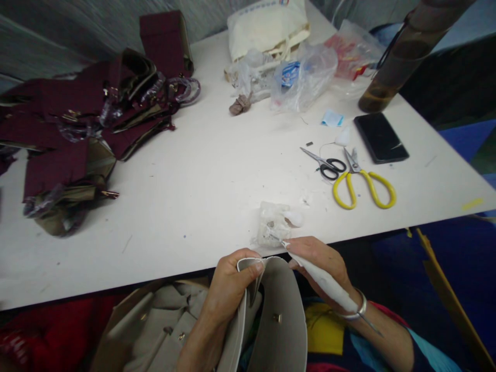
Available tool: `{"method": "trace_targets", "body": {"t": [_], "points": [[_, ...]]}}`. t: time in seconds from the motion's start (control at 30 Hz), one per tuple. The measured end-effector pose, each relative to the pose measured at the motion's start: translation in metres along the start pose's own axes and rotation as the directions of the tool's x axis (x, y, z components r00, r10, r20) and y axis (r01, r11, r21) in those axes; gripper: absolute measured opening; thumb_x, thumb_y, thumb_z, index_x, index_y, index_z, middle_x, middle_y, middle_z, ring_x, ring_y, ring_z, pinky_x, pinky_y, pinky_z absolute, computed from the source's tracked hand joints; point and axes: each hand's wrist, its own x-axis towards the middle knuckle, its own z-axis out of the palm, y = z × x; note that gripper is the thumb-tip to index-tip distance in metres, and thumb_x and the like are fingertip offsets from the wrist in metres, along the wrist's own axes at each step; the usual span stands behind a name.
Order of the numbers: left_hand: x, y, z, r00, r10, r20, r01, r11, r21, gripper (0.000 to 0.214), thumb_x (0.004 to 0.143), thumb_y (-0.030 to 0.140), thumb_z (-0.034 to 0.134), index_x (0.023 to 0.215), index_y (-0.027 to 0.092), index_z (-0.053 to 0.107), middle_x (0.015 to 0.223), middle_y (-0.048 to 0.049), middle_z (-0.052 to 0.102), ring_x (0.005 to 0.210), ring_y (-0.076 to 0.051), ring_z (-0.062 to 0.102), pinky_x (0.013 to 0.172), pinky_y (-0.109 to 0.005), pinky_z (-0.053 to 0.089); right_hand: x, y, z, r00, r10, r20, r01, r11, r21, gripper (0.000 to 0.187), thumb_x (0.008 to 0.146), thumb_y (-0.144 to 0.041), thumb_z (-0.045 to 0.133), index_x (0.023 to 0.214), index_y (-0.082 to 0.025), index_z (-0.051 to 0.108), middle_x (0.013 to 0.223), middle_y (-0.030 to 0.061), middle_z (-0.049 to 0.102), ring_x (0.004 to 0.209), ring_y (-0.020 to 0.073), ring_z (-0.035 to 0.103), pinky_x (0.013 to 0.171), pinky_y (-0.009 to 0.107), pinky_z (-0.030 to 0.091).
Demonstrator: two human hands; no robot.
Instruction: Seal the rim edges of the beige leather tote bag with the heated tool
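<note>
My left hand [228,284] is closed on the upper edge of a light grey bag [284,338], thumb over the rim. The bag hangs below the table's front edge, with its mouth gaping and a small gold-coloured clasp showing. In my right hand [329,257] is a thin tool wrapped in white [323,279], held like a pen, its back end passing my wrist. The tool's metal tip is over or in a small, whitish, see-through dish [267,214] at the table edge; I cannot tell if they touch.
Yellow-handled scissors [374,188], small black-handled scissors [329,168] and a phone [382,138] lie to the right, near a brown bottle [403,57]. Maroon bags [58,170] are piled left. Plastic bags [304,77] and a cream cloth bag [267,26] sit behind. More grey pieces [155,320] lie below.
</note>
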Motion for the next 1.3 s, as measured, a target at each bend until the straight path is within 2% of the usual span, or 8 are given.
{"method": "trace_targets", "body": {"t": [0.23, 0.33, 0.47, 0.53, 0.67, 0.73, 0.97, 1.3], "points": [[0.001, 0.001, 0.002, 1.0, 0.019, -0.006, -0.019, 1.0, 0.019, 0.033, 0.069, 0.042, 0.084, 0.079, 0.014, 0.069, 0.062, 0.0016, 0.059, 0.058, -0.012, 0.05, 0.058, -0.023, 0.037, 0.006, -0.001, -0.001, 0.994, -0.1, 0.034, 0.1, 0.995, -0.012, 0.028, 0.102, -0.024, 0.065, 0.13, -0.022, 0.068, 0.113, 0.0093, 0.078, 0.103, 0.0221, 0.075, 0.09, 0.037, 0.062], [0.001, 0.001, 0.002, 1.0, 0.014, -0.01, -0.013, 1.0, 0.026, 0.032, 0.07, 0.042, 0.083, 0.081, 0.015, 0.069, 0.063, 0.0013, 0.06, 0.059, -0.013, 0.05, 0.058, -0.024, 0.037, 0.005, 0.001, -0.001, 0.995, -0.088, 0.039, 0.088, 0.996, -0.015, 0.027, 0.101, -0.025, 0.066, 0.128, -0.021, 0.068, 0.113, 0.0088, 0.079, 0.103, 0.0223, 0.075, 0.09, 0.037, 0.062], [0.0, 0.002, 0.003, 0.999, 0.039, -0.027, -0.037, 0.997, 0.073, 0.031, 0.071, 0.041, 0.081, 0.081, 0.014, 0.07, 0.063, 0.0013, 0.06, 0.059, -0.013, 0.049, 0.059, -0.024, 0.037, 0.004, -0.006, -0.003, 1.0, -0.013, 0.017, 0.012, 0.998, 0.064, 0.024, 0.101, -0.029, 0.067, 0.124, -0.024, 0.069, 0.109, 0.0088, 0.078, 0.1, 0.0245, 0.074, 0.087, 0.04, 0.061], [-0.002, 0.004, 0.004, 0.998, 0.063, -0.027, -0.06, 0.991, 0.116, 0.029, 0.071, 0.04, 0.08, 0.081, 0.014, 0.071, 0.066, 0.0002, 0.061, 0.062, -0.014, 0.051, 0.061, -0.025, 0.038, 0.005, -0.014, -0.005, 0.995, 0.096, 0.021, -0.098, 0.989, 0.113, 0.019, 0.1, -0.031, 0.068, 0.118, -0.025, 0.07, 0.102, 0.0071, 0.077, 0.093, 0.0226, 0.073, 0.081, 0.036, 0.059], [-0.006, 0.008, 0.008, 0.997, 0.072, -0.011, -0.069, 0.983, 0.171, 0.026, 0.072, 0.037, 0.078, 0.082, 0.014, 0.072, 0.069, -0.0007, 0.063, 0.065, -0.014, 0.052, 0.063, -0.025, 0.04, 0.006, -0.025, -0.006, 0.913, 0.397, 0.094, -0.406, 0.864, 0.298, 0.013, 0.102, -0.033, 0.065, 0.112, -0.025, 0.068, 0.095, 0.0022, 0.074, 0.086, 0.0168, 0.07, 0.079, 0.028, 0.057], [-0.008, 0.009, 0.01, 0.997, 0.073, 0.005, -0.073, 0.98, 0.183, 0.024, 0.072, 0.036, 0.078, 0.08, 0.015, 0.071, 0.068, 0.0001, 0.062, 0.063, -0.013, 0.05, 0.063, -0.025, 0.04, 0.005, -0.024, -0.004, 0.878, 0.458, 0.142, -0.474, 0.786, 0.396, 0.012, 0.105, -0.034, 0.061, 0.111, -0.025, 0.067, 0.091, 0.0007, 0.073, 0.085, 0.0154, 0.069, 0.079, 0.026, 0.056], [-0.014, 0.013, 0.012, 0.994, 0.062, 0.088, -0.082, 0.966, 0.244, 0.025, 0.073, 0.038, 0.077, 0.079, 0.014, 0.071, 0.068, -0.0009, 0.062, 0.065, -0.014, 0.05, 0.063, -0.026, 0.04, 0.008, -0.022, -0.002, 0.836, 0.494, 0.241, -0.544, 0.685, 0.484, 0.019, 0.105, -0.038, 0.06, 0.102, -0.02, 0.068, 0.082, 0.0011, 0.072, 0.077, 0.0158, 0.069, 0.073, 0.026, 0.053], [-0.021, 0.015, 0.015, 0.989, 0.067, 0.132, -0.101, 0.958, 0.27, 0.021, 0.071, 0.035, 0.077, 0.074, 0.015, 0.074, 0.067, -0.0011, 0.064, 0.066, -0.015, 0.052, 0.066, -0.027, 0.041, 0.017, -0.019, -0.013, 0.816, 0.447, 0.367, -0.576, 0.687, 0.443, 0.025, 0.103, -0.044, 0.063, 0.097, -0.02, 0.068, 0.076, -0.0011, 0.063, 0.071, 0.0138, 0.058, 0.067, 0.027, 0.044]]}}
